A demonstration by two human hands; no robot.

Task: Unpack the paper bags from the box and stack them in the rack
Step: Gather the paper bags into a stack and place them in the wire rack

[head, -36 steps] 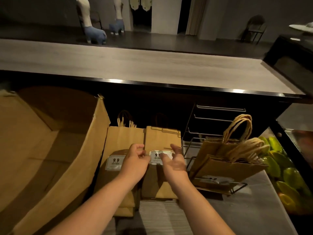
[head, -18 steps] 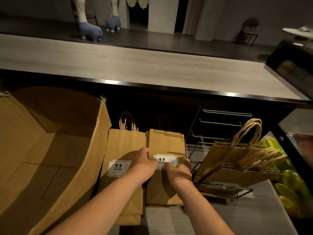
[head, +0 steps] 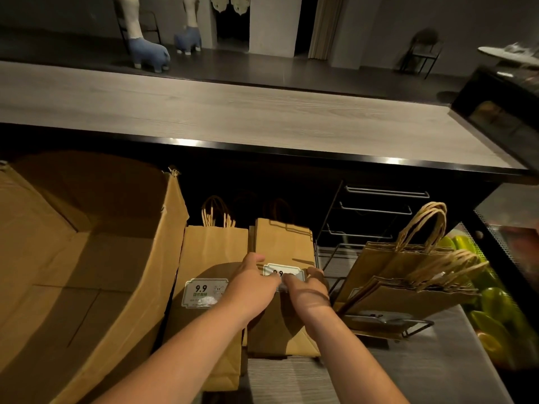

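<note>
Two stacks of flat kraft paper bags lie side by side on the lower work surface [head: 437, 368], between the cardboard box [head: 87, 272] and the wire rack [head: 376, 217]. The left stack [head: 213, 258] touches the box wall and carries a label reading 9.9 on its top bag. The right stack [head: 284, 246] is being handled at its own label by both hands.

The left hand [head: 253, 282] is laid over the left edge of the right stack, with the thumb raised and the fingers bent down onto the label. The right hand [head: 309, 290] is set at the right edge of the same stack, with its fingertips curled onto the top bags. Whether a firm grip has been taken by either hand cannot be told, because the fingertips are partly hidden.

Progress is judged as follows. The box is seen open and tipped toward the stacks, and no bags are visible in the part of its interior that shows; unpacking is therefore judged largely done. One bundle of handled bags [head: 408, 275] is already leaning in the lowest slot of the rack. The upper rack bars are seen bare. Both flat stacks remain to be lifted into the rack, so the stacking step is judged well short of completion.
</note>
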